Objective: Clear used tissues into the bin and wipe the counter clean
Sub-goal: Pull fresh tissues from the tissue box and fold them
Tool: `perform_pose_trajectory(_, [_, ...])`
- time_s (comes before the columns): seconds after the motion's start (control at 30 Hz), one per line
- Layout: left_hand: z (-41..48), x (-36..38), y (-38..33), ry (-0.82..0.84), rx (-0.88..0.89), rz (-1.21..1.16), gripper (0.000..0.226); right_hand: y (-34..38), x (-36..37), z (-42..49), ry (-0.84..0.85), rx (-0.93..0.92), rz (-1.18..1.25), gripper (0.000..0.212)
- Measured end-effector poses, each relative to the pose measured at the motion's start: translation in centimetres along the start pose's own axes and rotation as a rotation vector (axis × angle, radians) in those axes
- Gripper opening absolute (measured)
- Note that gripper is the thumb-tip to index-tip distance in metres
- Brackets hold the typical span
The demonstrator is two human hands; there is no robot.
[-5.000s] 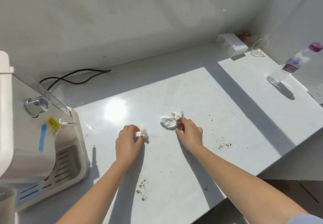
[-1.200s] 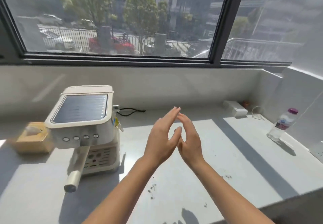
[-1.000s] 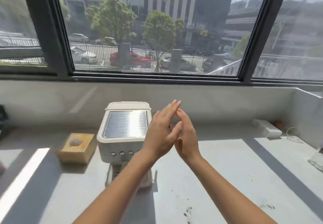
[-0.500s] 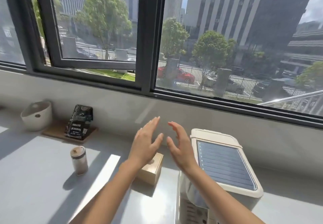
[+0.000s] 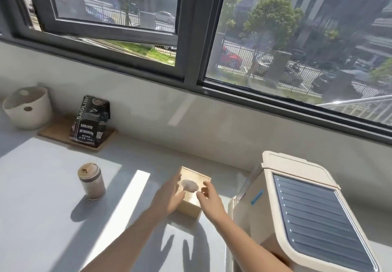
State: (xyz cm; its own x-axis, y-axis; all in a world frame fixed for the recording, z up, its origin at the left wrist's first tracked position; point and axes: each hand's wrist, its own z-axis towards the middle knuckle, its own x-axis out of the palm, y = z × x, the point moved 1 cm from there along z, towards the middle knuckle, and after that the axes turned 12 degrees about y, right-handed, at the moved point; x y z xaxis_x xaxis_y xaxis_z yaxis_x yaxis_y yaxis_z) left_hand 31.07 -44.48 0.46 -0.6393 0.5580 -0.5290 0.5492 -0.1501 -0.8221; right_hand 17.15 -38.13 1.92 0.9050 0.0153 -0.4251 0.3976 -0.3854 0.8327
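**Both hands at the tissue box on the counter**

At the far left a white pot (image 5: 27, 108) sits beside a dark coffee bag (image 5: 92, 121), which stands on a wooden tray (image 5: 53, 132) against the wall. Nearer, a lidded cup (image 5: 91, 181) stands alone on the grey counter (image 5: 42, 218), well apart from the hands. Mid-frame, the left hand (image 5: 169, 197) is open with fingers spread, laid against the left side of a small wooden tissue box (image 5: 192, 205). A tissue (image 5: 189, 185) pokes out of the oval slot in the box top. The right hand (image 5: 210, 198), fingers loosely curled and holding nothing, hovers just beside that tissue at the box's right edge; contact cannot be told. To the right, the cream coffee machine (image 5: 307, 208) stands just beside the box. No bin is in view.
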Motion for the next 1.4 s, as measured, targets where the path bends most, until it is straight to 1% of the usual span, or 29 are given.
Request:
perform_pose_trajectory(0.07, [1.8,0.9,0.5,-0.030,-0.028,-0.005,0.061,-0.7,0.2,0.9,-0.023,0.023,-0.022,0.048])
perform_pose_trajectory(0.1, [2.7,1.3,0.7,-0.060,-0.038,0.049,0.057,-0.8,0.3,1.4,-0.038,0.022,-0.037,0.048])
perform_pose_trajectory(0.17, [4.0,1.6,0.9,-0.088,-0.054,0.172,0.045,-0.7,0.4,2.3,-0.041,0.028,-0.077,0.051])
perform_pose_trajectory(0.27, [5.1,1.9,0.8,-0.104,-0.061,0.248,0.024,-0.8,0.6,3.2,-0.034,0.083,-0.149,0.054])
perform_pose_trajectory(0.33, [4.9,2.1,1.1,-0.131,-0.053,0.276,0.014,-1.0,0.9,3.4,-0.054,0.130,-0.210,0.045])
perform_pose_trajectory(0.43, [3.8,1.8,1.6,-0.169,-0.036,0.249,0.009,-0.9,1.9,3.4,-0.108,0.122,-0.248,0.013])
perform_pose_trajectory(0.47, [3.0,1.5,1.7,-0.183,-0.031,0.233,0.009,-0.8,2.2,3.0,-0.124,0.104,-0.244,0.009])
perform_pose_trajectory(0.5, [2.4,1.3,1.3,-0.196,-0.017,0.225,0.009,-0.7,2.2,2.6,-0.151,0.079,-0.232,0.013])
perform_pose_trajectory(0.6, [1.5,0.7,0.0,-0.218,0.013,0.203,0.009,-0.1,1.6,2.1,-0.225,-0.023,-0.165,0.008])
perform_pose_trajectory(0.63, [1.4,0.5,-0.8,-0.236,0.033,0.175,0.008,0.3,1.1,2.1,-0.240,-0.076,-0.110,0.010])
perform_pose_trajectory(0.7, [1.3,-0.7,-3.0,-0.288,0.089,0.079,0.007,2.3,0.1,1.9,-0.277,-0.194,0.055,0.014])
perform_pose_trajectory(0.77, [1.1,-2.9,-5.9,-0.336,0.179,-0.057,0.017,5.6,-1.5,1.7,-0.352,-0.335,0.186,0.019])
perform_pose_trajectory(0.8, [0.7,-4.2,-7.7,-0.357,0.254,-0.128,0.021,7.4,-2.5,1.1,-0.378,-0.411,0.232,0.020])
perform_pose_trajectory(0.87, [-0.4,-6.4,-10.7,-0.388,0.397,-0.241,0.017,10.4,-4.4,-0.2,-0.371,-0.540,0.285,0.021])
perform_pose_trajectory(0.93, [-1.2,-8.1,-12.3,-0.394,0.435,-0.314,0.017,12.1,-5.5,-1.3,-0.282,-0.622,0.305,0.019])
perform_pose_trajectory(0.97, [-1.4,-8.5,-12.3,-0.367,0.418,-0.340,0.022,12.4,-5.6,-1.7,-0.219,-0.619,0.305,0.018])
perform_pose_trajectory(1.03, [-2.3,-8.5,-11.8,-0.253,0.353,-0.326,0.028,11.7,-5.1,-2.7,-0.091,-0.562,0.297,0.017])
perform_pose_trajectory(1.13, [-3.5,-6.6,-9.0,-0.098,0.222,-0.206,0.010,8.3,-3.2,-3.4,0.015,-0.392,0.229,0.021])
perform_pose_trajectory(1.27, [-5.0,-2.8,-4.4,0.105,0.055,-0.109,0.032,2.3,-0.7,-4.1,0.066,-0.165,0.008,0.020])
perform_pose_trajectory(1.33, [-5.3,-1.6,-2.5,0.129,0.018,-0.082,0.034,0.0,-0.1,-4.4,0.048,-0.069,-0.045,0.013])
perform_pose_trajectory(1.4, [-5.1,-1.1,-1.5,0.106,0.015,-0.079,0.034,-1.2,-0.1,-4.4,0.028,-0.014,-0.056,0.009])
